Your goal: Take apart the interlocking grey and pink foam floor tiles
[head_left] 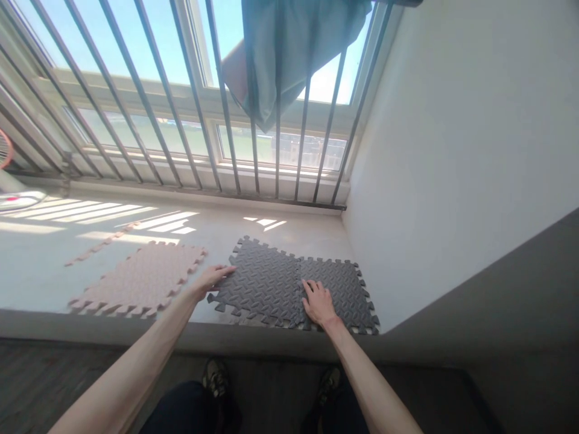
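Two dark grey foam mat tiles (260, 280) are joined, a pink foam tile (140, 280) is set apart at left, and the open left hand (212, 278) and right hand (319, 302) are laid flat on the grey, gripping nothing.

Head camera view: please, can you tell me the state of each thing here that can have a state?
Two dark grey interlocking foam tiles: flat, joined along one seam.
Pink foam tile: flat on the pale ledge, apart from the grey tiles.
Narrow pink foam border strip: loose on the ledge.
Left hand: open, fingertips on the grey tile's edge.
Right hand: open, flat on the right tile beside the seam.
Grey-green cloth: hanging, bunched.
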`<action>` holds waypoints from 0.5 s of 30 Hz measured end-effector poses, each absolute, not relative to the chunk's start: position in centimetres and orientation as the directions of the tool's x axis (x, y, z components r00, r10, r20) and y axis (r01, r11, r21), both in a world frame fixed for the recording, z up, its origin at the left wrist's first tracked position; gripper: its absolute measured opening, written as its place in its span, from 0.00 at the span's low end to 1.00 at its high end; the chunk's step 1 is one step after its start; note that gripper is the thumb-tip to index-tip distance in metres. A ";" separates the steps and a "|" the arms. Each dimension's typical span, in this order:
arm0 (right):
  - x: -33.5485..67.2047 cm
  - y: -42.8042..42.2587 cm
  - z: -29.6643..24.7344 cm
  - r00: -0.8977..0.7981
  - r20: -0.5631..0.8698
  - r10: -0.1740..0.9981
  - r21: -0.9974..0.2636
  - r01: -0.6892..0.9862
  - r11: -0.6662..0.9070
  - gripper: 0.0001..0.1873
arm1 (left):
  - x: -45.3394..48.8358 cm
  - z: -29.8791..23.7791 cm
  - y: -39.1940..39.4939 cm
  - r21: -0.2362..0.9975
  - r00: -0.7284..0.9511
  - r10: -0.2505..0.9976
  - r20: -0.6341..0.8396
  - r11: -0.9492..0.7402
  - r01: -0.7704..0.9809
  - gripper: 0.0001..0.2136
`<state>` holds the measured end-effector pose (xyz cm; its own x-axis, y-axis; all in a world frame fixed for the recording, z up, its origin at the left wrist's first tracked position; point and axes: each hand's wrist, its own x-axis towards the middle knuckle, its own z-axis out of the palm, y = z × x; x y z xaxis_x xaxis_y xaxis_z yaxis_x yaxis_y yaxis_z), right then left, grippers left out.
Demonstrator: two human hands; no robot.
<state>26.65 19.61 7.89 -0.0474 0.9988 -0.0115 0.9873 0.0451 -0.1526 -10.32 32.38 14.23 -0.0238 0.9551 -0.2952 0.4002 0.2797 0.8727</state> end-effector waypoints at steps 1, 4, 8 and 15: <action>26.7 20.3 8.1 -0.044 -0.038 0.998 -0.140 0.989 0.038 0.35 | -9.7 14.9 32.8 0.882 0.011 0.951 -0.308 0.281 0.378 0.30; 26.5 22.0 8.3 -0.020 -0.120 0.993 -0.117 0.993 0.006 0.34 | -8.1 15.9 33.2 0.905 0.104 0.953 -0.285 0.232 0.356 0.32; 26.1 22.9 7.8 0.032 -0.144 0.989 -0.075 0.996 -0.044 0.33 | -7.7 15.7 31.9 0.950 0.130 0.982 -0.135 0.091 0.298 0.37; 25.9 22.5 7.7 0.067 -0.145 0.987 -0.069 0.995 -0.077 0.33 | -8.5 14.4 29.8 0.935 0.152 0.988 0.032 -0.083 0.346 0.34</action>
<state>25.91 22.48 7.72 0.0669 0.9872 -0.1451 0.9946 -0.0775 -0.0687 -8.52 29.82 14.44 0.1516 0.9879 0.0317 0.3455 -0.0831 0.9347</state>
